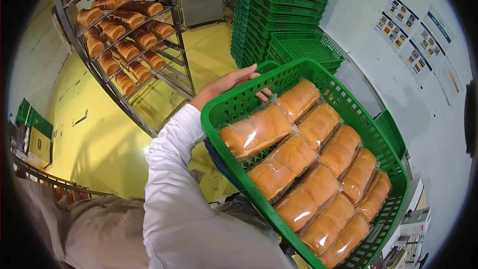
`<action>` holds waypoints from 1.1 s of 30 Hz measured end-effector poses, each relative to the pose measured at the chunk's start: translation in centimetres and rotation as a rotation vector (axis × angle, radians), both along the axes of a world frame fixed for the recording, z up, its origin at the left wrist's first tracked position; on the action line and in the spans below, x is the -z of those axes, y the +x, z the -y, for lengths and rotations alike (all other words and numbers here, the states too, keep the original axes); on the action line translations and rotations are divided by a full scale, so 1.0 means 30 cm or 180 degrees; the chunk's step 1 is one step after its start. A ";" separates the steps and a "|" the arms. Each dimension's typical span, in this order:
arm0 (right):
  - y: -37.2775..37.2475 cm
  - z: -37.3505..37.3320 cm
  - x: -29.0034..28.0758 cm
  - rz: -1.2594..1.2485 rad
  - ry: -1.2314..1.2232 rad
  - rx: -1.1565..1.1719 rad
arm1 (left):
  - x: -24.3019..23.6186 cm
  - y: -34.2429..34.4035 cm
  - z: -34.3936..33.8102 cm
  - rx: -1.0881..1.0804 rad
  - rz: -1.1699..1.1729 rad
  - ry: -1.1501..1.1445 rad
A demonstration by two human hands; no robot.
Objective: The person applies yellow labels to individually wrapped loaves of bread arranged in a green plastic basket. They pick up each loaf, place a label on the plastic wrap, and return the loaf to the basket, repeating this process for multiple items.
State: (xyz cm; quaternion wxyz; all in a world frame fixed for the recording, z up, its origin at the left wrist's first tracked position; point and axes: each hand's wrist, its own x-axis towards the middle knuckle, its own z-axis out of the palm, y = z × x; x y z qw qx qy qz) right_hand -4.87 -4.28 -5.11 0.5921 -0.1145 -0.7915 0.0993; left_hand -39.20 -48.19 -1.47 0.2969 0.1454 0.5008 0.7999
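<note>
A green plastic crate (pixel 356 100) with slotted walls is tilted in front of me. Several golden-brown loaves of bread (pixel 307 192), each in clear film, lie in it in two rows. My left hand (pixel 223 85) grips the crate's upper left wall. Its thumb lies along the outside, and fingertips show inside the wall, close to the nearest wrapped loaf. A white sleeve covers that forearm. My right hand does not show.
At the upper left stands a metal rack (pixel 180 52) with several shelves of unwrapped loaves (pixel 128 50). Tall stacks of green crates (pixel 289 5) rise by the white wall (pixel 363 25), which carries printed sheets (pixel 397 23). The floor (pixel 107 144) is yellow.
</note>
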 end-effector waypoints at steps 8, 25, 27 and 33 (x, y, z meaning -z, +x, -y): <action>0.058 0.035 -0.044 -0.0109 0.0222 0.0140 | -0.071 -0.079 -0.061 0.0113 -0.1278 -0.2270; 0.386 0.311 -0.072 -0.3828 -0.3743 -0.0931 | -0.248 -0.288 0.166 0.0520 -0.2923 -0.1568; 0.501 0.383 -0.072 -0.4043 -0.3586 -0.0127 | -0.393 -0.022 -0.103 -0.0013 -0.2905 -0.2528; 0.908 1.086 -0.185 -0.4160 -0.2818 0.0285 | -0.446 -0.099 -0.061 -0.0082 -0.3741 -0.2492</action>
